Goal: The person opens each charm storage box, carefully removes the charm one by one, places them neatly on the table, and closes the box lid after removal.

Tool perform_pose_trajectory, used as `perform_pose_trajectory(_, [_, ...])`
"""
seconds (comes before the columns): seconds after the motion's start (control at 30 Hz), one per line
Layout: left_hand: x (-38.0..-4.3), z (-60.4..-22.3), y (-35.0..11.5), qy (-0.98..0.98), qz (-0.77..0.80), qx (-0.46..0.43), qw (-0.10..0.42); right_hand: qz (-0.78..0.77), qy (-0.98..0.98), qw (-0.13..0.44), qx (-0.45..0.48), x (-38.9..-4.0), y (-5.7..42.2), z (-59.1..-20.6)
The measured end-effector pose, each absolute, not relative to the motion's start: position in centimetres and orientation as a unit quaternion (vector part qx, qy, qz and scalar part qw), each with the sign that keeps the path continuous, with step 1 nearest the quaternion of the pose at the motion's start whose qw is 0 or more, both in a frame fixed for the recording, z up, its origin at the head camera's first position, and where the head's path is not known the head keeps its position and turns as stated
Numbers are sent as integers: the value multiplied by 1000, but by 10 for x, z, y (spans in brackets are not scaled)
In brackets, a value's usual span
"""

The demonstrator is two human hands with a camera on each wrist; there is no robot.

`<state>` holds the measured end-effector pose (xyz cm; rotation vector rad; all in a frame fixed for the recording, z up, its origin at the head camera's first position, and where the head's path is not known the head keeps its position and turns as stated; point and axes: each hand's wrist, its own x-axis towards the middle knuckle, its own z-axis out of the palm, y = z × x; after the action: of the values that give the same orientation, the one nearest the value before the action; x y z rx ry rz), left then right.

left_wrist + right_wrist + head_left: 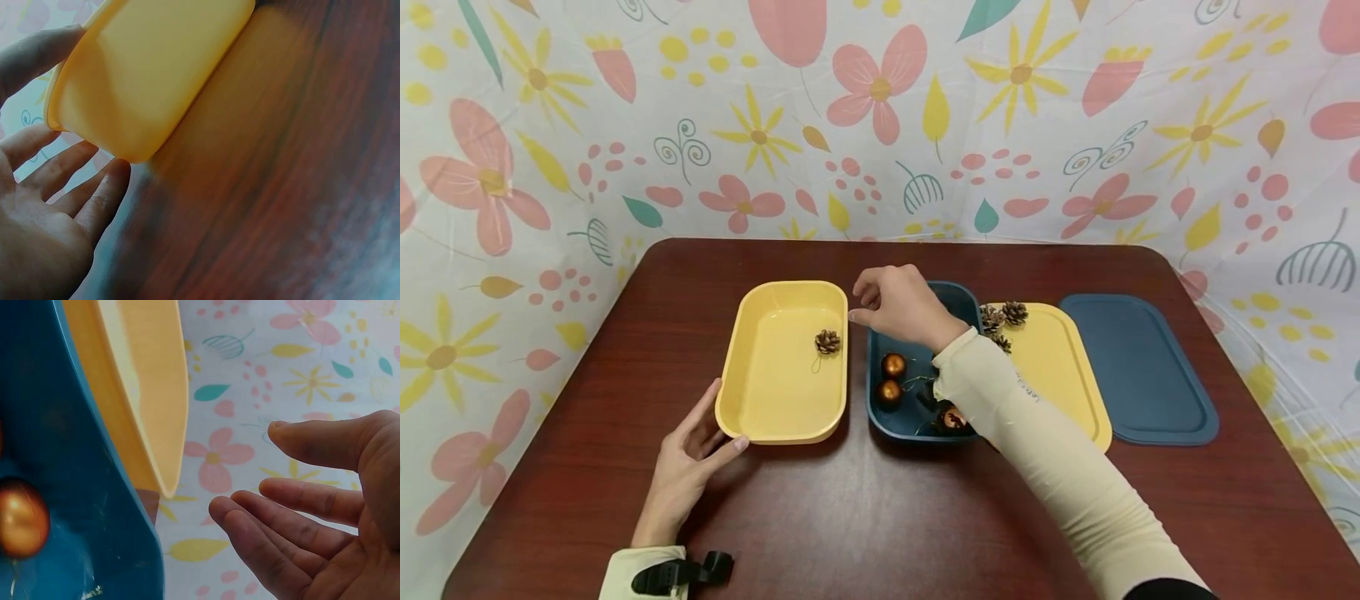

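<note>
My left hand (681, 471) holds the near left corner of a yellow rectangular container (767, 367), thumb and fingers set around its rim and wall. Inside this container, near its right wall, lies one small pine cone (827, 342) with a thin loop of string. Over the far left part of a dark blue container (880, 427), beside the yellow one's right rim, hovers my right hand (904, 304). Its loosely bent fingers hold nothing, as the right wrist view confirms. Shiny copper ball ornaments (890, 393) sit in the blue container, partly hidden by my right forearm.
Right of the blue container lies a flat yellow lid (1052, 358) with several pine cones (1015, 313) at its far left corner. A blue lid (1138, 367) lies beside it. The dark wooden table (850, 533) backs onto a flower-patterned cloth (880, 167).
</note>
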<state>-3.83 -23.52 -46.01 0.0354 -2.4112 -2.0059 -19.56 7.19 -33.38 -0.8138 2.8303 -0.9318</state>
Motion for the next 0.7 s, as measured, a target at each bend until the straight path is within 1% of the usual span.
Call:
perform_pose_trajectory(0.23, [-38,-461,-235,-770,-638,10,5,-305,913,43,-267,-195,59,-339])
perform_pose_trajectory(0.5, [-38,-462,-235,-766,-643,9,9,-283,918,41,-275,-194,47,-343])
perform_pose_trajectory(0.7, [-38,-462,-235,-765,-644,9,10,-266,921,55,-278,-195,38,-349])
